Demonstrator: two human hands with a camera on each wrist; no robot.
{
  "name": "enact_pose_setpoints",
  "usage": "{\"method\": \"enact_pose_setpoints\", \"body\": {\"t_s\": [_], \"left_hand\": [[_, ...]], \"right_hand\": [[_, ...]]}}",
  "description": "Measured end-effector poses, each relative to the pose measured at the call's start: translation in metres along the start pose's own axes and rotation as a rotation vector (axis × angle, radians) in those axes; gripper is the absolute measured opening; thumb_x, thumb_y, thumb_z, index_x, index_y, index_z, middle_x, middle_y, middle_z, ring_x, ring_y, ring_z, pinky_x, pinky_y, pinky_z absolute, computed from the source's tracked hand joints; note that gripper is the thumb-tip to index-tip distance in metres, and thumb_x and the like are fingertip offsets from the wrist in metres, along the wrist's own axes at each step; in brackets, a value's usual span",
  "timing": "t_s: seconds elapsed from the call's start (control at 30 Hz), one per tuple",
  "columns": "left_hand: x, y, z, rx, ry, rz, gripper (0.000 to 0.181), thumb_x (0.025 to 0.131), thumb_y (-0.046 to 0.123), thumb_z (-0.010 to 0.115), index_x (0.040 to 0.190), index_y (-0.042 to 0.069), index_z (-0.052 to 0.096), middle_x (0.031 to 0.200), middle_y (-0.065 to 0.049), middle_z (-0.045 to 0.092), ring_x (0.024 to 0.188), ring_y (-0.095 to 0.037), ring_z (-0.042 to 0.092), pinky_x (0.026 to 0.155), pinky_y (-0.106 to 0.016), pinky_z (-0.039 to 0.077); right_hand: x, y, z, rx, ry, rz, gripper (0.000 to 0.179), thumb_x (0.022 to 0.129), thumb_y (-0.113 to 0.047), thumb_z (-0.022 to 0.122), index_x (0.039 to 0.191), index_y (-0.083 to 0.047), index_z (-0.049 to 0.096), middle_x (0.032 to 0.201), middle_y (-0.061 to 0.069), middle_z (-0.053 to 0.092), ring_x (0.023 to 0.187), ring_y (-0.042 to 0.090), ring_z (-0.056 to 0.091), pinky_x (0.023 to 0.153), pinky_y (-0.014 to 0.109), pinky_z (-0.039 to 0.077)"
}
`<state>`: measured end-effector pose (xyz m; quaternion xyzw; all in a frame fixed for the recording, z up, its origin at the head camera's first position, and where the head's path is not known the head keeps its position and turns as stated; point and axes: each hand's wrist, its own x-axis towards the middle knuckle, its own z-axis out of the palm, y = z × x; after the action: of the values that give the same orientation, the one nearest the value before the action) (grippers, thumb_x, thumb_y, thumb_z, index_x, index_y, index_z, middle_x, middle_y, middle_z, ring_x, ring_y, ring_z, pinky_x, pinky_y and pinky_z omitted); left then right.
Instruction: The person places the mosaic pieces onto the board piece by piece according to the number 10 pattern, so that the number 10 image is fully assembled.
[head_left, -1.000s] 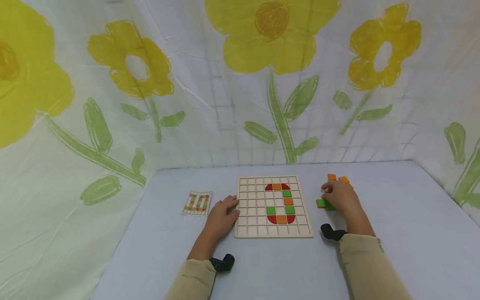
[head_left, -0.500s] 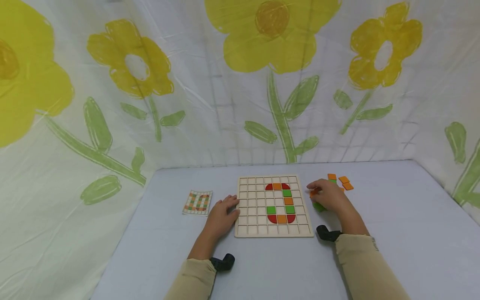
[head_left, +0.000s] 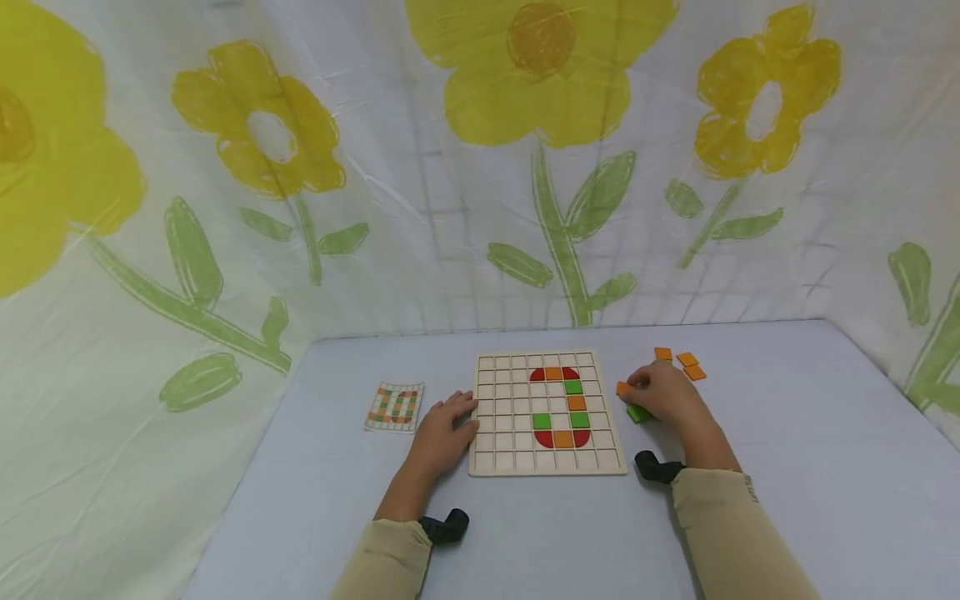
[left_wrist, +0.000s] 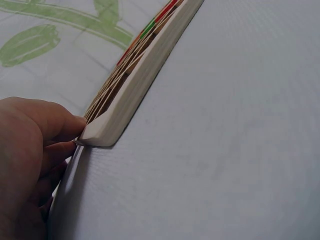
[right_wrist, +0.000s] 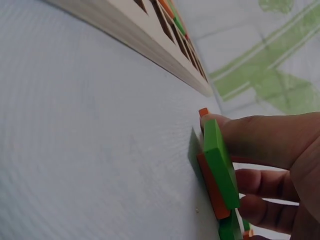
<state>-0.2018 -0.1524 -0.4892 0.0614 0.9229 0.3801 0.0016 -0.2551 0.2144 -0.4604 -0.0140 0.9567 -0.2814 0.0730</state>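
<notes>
A pale wooden grid board lies mid-table with red, orange and green tiles set in several squares. My left hand rests at the board's left edge, thumb and fingers touching its rim, as the left wrist view shows near the corner. To the right of the board, my right hand is over a loose pile, with an orange tile at its thumb and fingertips. In the right wrist view a green tile leans beside the thumb, over an orange tile. The index fingertip is hidden there.
Left of the board lies a small patterned card with a coloured grid. Beyond the right hand are loose orange tiles. Green tiles lie just below its fingers. A flowered white curtain hangs behind the table.
My right hand moved left over the pile, bringing tiles nearer the board, then drew back slightly right as its fingers curled in. The left hand and the tiles on the board stayed put.
</notes>
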Motion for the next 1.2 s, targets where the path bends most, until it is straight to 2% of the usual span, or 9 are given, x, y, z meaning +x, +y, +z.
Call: {"method": "enact_pose_setpoints", "body": {"t_s": [0.27,0.57,0.73,0.93,1.0,1.1,1.2], "left_hand": [[-0.001,-0.001,0.000,-0.012,0.002,-0.010,0.040,0.096,0.025,0.062,0.134,0.012,0.062,0.148,0.000,0.051,0.144,-0.022,0.038,0.124,-0.045,0.021],[0.000,-0.001,0.000,-0.009,0.013,0.000,0.039,0.096,0.024,0.062,0.133,0.011,0.063,0.148,-0.001,0.051,0.144,-0.023,0.038,0.124,-0.046,0.021],[-0.001,-0.001,-0.001,-0.022,0.013,0.000,0.039,0.096,0.024,0.062,0.132,0.010,0.063,0.147,-0.002,0.052,0.144,-0.024,0.038,0.124,-0.047,0.021],[-0.002,0.000,-0.002,-0.037,0.009,-0.001,0.039,0.096,0.023,0.062,0.132,0.010,0.063,0.148,-0.002,0.051,0.144,-0.025,0.038,0.124,-0.047,0.021],[-0.002,0.001,-0.002,-0.040,0.007,0.003,0.039,0.096,0.023,0.062,0.132,0.010,0.063,0.148,-0.003,0.051,0.144,-0.025,0.038,0.124,-0.047,0.021],[-0.002,0.002,-0.002,-0.044,0.007,0.008,0.039,0.096,0.023,0.062,0.132,0.010,0.063,0.148,-0.003,0.051,0.144,-0.025,0.038,0.124,-0.047,0.021],[-0.001,0.001,-0.002,-0.038,0.008,0.012,0.038,0.096,0.023,0.062,0.132,0.010,0.063,0.148,-0.003,0.051,0.144,-0.025,0.038,0.124,-0.047,0.021]], "right_hand": [[0.003,-0.001,0.001,-0.008,-0.003,0.007,0.040,0.086,-0.032,0.074,0.112,-0.001,0.071,0.111,0.018,0.066,0.094,0.030,0.058,0.080,0.046,0.054],[0.004,-0.005,0.008,-0.032,0.011,-0.038,0.039,0.090,-0.032,0.070,0.115,-0.003,0.070,0.112,0.019,0.060,0.096,0.032,0.055,0.079,0.046,0.052],[0.002,-0.032,0.015,0.006,-0.008,-0.069,0.039,0.090,-0.033,0.069,0.117,-0.005,0.070,0.112,0.017,0.060,0.094,0.029,0.055,0.077,0.042,0.052],[-0.010,-0.073,0.035,-0.006,-0.035,-0.266,0.029,0.089,-0.027,0.073,0.111,-0.008,0.072,0.095,0.005,0.060,0.083,0.019,0.053,0.071,0.034,0.051],[-0.015,-0.081,0.042,0.001,-0.052,-0.302,0.026,0.089,-0.026,0.073,0.109,-0.010,0.073,0.092,0.002,0.059,0.081,0.016,0.052,0.070,0.031,0.049],[-0.019,-0.090,0.050,0.008,-0.068,-0.307,0.023,0.089,-0.025,0.071,0.108,-0.012,0.073,0.092,-0.001,0.062,0.081,0.015,0.052,0.072,0.031,0.050],[-0.021,-0.095,0.057,-0.027,-0.058,-0.314,0.022,0.089,-0.025,0.071,0.108,-0.013,0.074,0.097,0.000,0.066,0.083,0.014,0.054,0.074,0.033,0.052]]}}
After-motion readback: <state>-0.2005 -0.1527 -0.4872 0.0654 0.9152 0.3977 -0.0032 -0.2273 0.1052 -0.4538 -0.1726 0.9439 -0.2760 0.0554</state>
